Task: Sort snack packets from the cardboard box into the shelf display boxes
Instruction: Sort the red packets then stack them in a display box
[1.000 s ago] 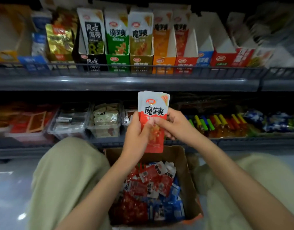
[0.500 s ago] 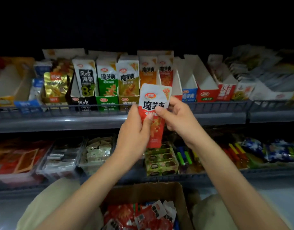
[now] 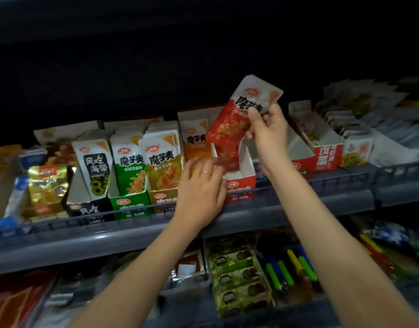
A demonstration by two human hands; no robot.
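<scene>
While your right hand [image 3: 266, 129] pinches a tilted red-and-white snack packet [image 3: 237, 117] just above the red display box [image 3: 241, 183] on the upper shelf [image 3: 132, 235], your left hand [image 3: 201, 188] rests with loosely straight fingers against that box's front left corner. More red packets stand inside it.

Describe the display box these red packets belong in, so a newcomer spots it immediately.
On the upper grey shelf, find the row of display boxes. The red box sits right of the orange packets, directly beneath the red packets in the right hand. Unlike the red boxes farther right, the left hand rests at its front corner.
</scene>
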